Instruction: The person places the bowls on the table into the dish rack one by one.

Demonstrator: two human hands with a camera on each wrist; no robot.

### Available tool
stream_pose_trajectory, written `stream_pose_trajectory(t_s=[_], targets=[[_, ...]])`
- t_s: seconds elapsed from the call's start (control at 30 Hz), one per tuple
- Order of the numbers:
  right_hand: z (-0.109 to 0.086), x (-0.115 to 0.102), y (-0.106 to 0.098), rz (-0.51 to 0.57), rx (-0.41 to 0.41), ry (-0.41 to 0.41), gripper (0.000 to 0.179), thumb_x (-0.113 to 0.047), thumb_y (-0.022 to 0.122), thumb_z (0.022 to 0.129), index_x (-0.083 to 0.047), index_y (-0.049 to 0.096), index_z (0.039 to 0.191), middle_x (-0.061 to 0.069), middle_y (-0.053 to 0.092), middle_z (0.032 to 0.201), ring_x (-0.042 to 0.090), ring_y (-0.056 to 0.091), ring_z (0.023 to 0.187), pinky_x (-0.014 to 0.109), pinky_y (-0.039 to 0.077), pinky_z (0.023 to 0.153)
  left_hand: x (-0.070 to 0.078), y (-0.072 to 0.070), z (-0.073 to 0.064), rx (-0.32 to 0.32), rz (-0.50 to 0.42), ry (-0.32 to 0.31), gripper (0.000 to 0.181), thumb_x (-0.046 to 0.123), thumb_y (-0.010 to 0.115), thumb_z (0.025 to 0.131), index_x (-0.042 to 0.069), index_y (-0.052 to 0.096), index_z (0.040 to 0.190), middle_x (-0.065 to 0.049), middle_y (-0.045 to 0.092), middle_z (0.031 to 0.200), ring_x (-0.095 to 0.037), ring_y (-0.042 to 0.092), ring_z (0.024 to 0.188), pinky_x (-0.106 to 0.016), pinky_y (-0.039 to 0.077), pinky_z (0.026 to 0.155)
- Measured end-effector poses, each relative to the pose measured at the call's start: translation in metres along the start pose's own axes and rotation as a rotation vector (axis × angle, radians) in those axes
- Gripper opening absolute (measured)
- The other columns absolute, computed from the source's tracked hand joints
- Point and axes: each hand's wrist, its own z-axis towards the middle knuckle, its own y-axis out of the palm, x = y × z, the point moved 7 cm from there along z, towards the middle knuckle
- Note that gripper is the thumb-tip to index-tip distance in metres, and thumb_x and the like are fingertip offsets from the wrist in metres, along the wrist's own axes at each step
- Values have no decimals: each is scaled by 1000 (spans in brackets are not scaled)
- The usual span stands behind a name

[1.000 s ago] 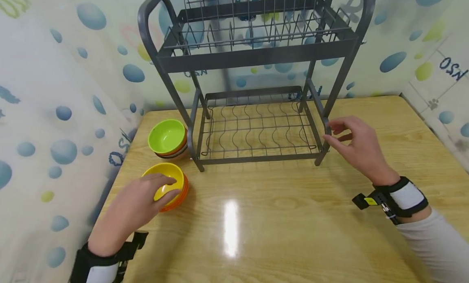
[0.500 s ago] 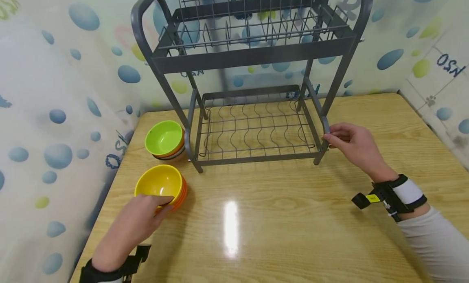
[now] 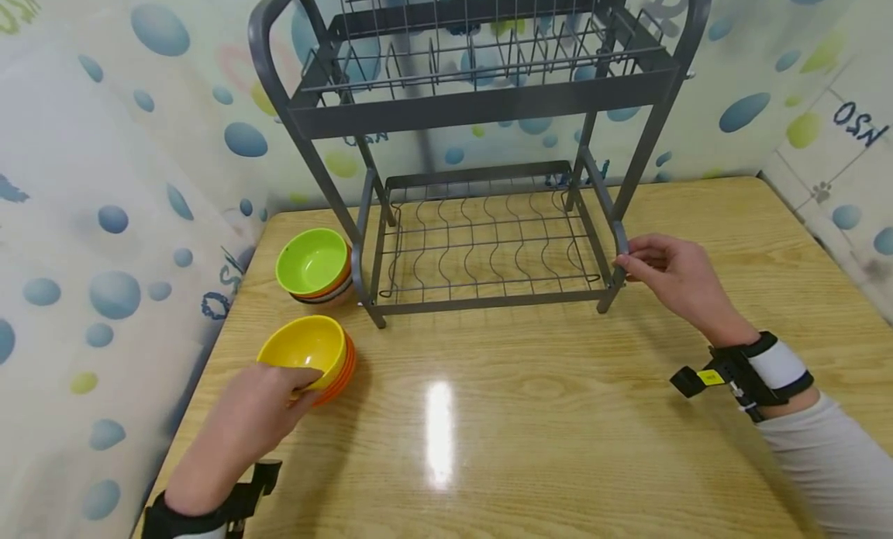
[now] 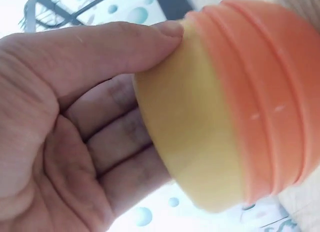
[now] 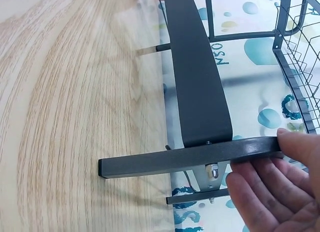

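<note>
A yellow bowl tops a stack of orange bowls at the table's left. My left hand pinches the yellow bowl's near rim, thumb outside and fingers over the edge. In the left wrist view the thumb lies on the yellow wall, with the orange bowls nested against it. On the right, my right hand grips the side frame of a dark grey two-tier dish rack. The right wrist view shows its thumb and fingers around the curved bar.
Behind the yellow bowl, a green bowl sits on a second stack beside the rack's left leg. The wooden table meets patterned walls at the back and sides. The rack's upper tier stands above its lower wire shelf.
My left hand has come down from above the yellow bowl and now pinches its near rim. My right hand has closed round the rack's side bar.
</note>
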Motion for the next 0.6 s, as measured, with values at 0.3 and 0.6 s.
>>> stream_pose_trajectory(t_s=[0.3,0.6], targets=[[-2,-6,-5,-83,-1,-51,34,-33,63,91,-5,65,110,15,72,101,1,65,76,11,48,65,15,-30,-2,133,17,59,22,15,81,73,13,75,94,7,61,62,-4,40,51,-20,41,50],[-18,-47,-23,-255,193,-359,24,-18,74,83,-8,69,104,2,68,81,-7,53,68,5,43,60,75,-48,22,211,-16,276,22,16,79,76,14,75,97,4,70,73,-2,46,56,-18,46,55]])
